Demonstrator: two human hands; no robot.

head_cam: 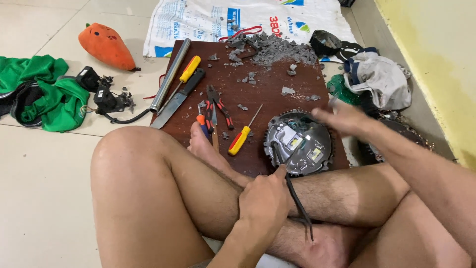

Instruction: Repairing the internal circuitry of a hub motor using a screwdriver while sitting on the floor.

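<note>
Pale tiled floor [44,198], wide and bare left of the brown board [277,74]; yellow wall [436,64] close on its right. White printed sack [208,20] past the board's far edge. On the board: one steel pipe [170,75], one knife [177,100], two yellow-handled screwdrivers [239,139], one grey rubble heap [277,48], one round grey lamp housing [299,143] at the near right corner. Left hand [263,201] closed around the black cable [296,198] just below the housing. Right hand [342,119] blurred above the housing's right edge; grip impossible to tell.
</note>
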